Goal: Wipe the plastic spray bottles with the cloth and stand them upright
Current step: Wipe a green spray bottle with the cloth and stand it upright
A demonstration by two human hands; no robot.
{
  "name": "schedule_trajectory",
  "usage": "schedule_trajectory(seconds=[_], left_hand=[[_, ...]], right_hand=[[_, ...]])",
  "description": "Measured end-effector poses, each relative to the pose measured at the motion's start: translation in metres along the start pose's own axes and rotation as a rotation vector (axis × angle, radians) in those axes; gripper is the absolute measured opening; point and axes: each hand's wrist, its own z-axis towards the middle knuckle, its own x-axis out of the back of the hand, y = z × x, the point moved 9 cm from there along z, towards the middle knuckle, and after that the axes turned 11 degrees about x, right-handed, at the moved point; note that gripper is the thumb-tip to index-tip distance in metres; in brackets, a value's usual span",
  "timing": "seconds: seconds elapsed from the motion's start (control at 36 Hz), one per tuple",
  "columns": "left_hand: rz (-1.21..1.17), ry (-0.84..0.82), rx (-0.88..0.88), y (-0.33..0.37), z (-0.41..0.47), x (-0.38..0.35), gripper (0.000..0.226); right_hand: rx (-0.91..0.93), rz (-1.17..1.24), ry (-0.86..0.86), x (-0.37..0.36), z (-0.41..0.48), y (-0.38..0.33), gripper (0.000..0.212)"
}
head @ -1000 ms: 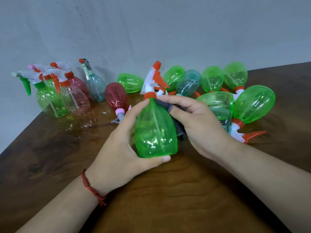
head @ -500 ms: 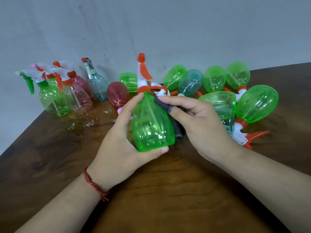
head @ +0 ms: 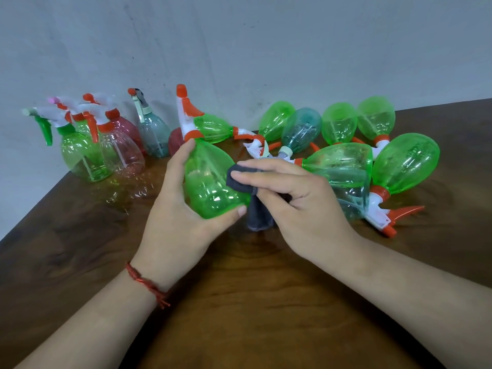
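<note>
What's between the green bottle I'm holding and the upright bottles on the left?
Nothing visible. Bare wooden table lies between the green bottle in your left hand and the upright group.

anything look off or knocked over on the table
Nothing looks spilled or broken. The bottles lying on their sides at right are simply not yet wiped; the wiped ones stand upright at left.

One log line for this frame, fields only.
left hand: holds green bottle | right hand: wiping it with grey cloth | stage: wiping
</note>
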Motion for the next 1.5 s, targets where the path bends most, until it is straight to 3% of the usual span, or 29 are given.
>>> schedule_trajectory(seconds=[0.17, 0.31, 0.44, 0.58, 0.75, 0.89, 1.0, 1.14, 1.25, 1.36, 1.5], left_hand=[[-0.037, -0.143, -0.039, 0.009, -0.005, -0.011, 0.118], [-0.051, -0.29, -0.082, 0.019, -0.014, -0.021, 0.118], [-0.165, -0.42, -0.011, 0.012, -0.014, -0.029, 0.118], [-0.013, -0.382, -0.057, 0.01, -0.014, -0.03, 0.117], [0.013, -0.329, -0.093, 0.011, -0.014, -0.029, 0.114], [-0.004, -0.107, -0.052, 0.003, -0.004, -0.012, 0.111], [0.02, 0.027, -0.002, -0.009, 0.005, 0.007, 0.108], [0.092, 0.047, -0.022, -0.01, 0.006, 0.008, 0.109], [0.153, -0.04, -0.057, -0.007, 0.002, -0.004, 0.115], [0.07, -0.174, -0.08, -0.001, -0.004, -0.018, 0.114], [-0.099, -0.296, -0.078, 0.015, -0.015, -0.025, 0.113]], right_hand=[[-0.128, 0.157, 0.087, 0.007, 0.004, 0.017, 0.037], [-0.276, 0.434, 0.142, 0.007, 0.006, 0.028, 0.032], [-0.361, 0.613, 0.188, 0.007, 0.005, 0.034, 0.033], [-0.346, 0.522, 0.225, 0.013, 0.005, 0.035, 0.027], [-0.313, 0.47, 0.15, 0.006, 0.005, 0.032, 0.03], [-0.046, 0.059, 0.045, 0.009, 0.007, 0.013, 0.037], [0.065, -0.058, -0.07, -0.003, 0.003, -0.002, 0.042], [0.135, -0.126, -0.075, -0.005, 0.002, -0.006, 0.041], [0.01, -0.057, -0.015, 0.002, 0.002, 0.003, 0.041], [-0.097, 0.032, 0.047, 0.007, 0.006, 0.013, 0.037], [-0.336, 0.472, 0.137, 0.007, 0.008, 0.033, 0.032]])
